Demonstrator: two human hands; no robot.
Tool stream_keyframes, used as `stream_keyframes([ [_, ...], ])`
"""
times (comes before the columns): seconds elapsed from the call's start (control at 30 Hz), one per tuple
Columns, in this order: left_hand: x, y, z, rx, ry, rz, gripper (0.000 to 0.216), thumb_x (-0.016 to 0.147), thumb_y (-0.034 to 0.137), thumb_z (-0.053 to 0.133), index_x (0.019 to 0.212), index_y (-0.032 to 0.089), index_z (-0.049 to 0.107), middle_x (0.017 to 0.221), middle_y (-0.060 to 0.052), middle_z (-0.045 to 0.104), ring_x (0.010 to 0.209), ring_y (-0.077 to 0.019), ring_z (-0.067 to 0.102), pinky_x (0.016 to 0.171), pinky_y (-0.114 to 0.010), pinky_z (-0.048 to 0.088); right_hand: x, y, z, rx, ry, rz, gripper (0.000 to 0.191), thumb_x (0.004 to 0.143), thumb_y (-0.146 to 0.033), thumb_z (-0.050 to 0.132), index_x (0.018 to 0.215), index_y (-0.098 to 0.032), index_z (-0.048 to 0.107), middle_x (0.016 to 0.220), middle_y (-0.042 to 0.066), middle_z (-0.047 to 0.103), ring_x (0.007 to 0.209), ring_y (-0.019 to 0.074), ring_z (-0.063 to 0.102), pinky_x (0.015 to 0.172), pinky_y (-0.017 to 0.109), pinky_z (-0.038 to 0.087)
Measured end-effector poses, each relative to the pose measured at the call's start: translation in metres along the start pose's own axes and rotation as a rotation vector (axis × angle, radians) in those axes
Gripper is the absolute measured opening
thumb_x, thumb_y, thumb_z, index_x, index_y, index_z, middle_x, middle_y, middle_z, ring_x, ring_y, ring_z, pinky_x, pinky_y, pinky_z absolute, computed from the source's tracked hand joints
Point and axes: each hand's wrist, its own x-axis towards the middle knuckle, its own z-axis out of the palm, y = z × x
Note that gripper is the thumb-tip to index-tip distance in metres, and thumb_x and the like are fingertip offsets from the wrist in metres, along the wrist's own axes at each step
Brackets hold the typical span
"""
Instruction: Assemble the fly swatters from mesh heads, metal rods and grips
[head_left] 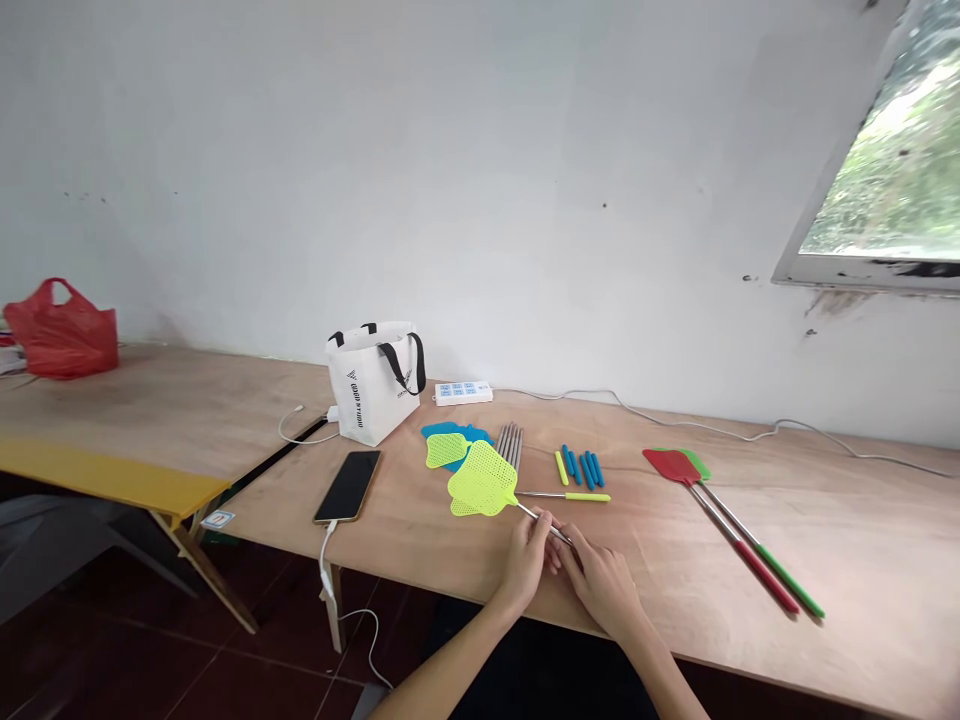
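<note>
A yellow-green fly swatter (484, 478) is held between my two hands, its mesh head pointing away to the left. My left hand (527, 560) pinches the thin metal rod. Just to the right, my right hand (606, 588) closes around the rod's near end, where the fingers hide part of it. Beneath and behind the head lie another yellow-green mesh head (445, 450), blue swatter heads (480, 434) and several metal rods (510, 442). A rod with a yellow grip (587, 497) rests beyond my hands. Loose blue grips (590, 470) and a yellow grip (561, 468) lie farther back.
Red (673, 465) and green (701, 464) swatters lie at right. On the left are a plugged-in phone (349, 487) and a white bag (367, 390). A power strip (463, 393) trails its cable along the wall. A red bag (64, 330) sits on the neighbouring table.
</note>
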Motion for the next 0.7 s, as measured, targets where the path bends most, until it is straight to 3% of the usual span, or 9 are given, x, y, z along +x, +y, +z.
stream_keyframes([
  [0.47,0.0008,-0.0033,-0.0001,0.013,-0.028,-0.008,0.05,0.082,0.068,0.062,0.081,0.018,0.059,0.058,0.003,0.052,0.046,-0.0113,0.049,0.043,-0.022,0.038,0.0001,0.0007,0.0007,-0.065,0.007,0.034,0.032,0.107,-0.042,0.029,0.099,-0.026,0.057,0.072,-0.001,0.073,0.061,0.0203,0.07,0.052,0.026,0.031],
  [0.7,0.0003,-0.0021,-0.0004,0.017,-0.027,-0.003,0.051,0.082,0.068,0.062,0.082,0.017,0.06,0.057,0.004,0.052,0.046,-0.0112,0.049,0.044,-0.022,0.039,-0.0004,0.0006,0.0007,-0.067,0.012,0.042,0.031,0.107,-0.041,0.031,0.112,-0.027,0.058,0.079,0.0,0.076,0.066,0.0203,0.072,0.056,0.025,0.034],
])
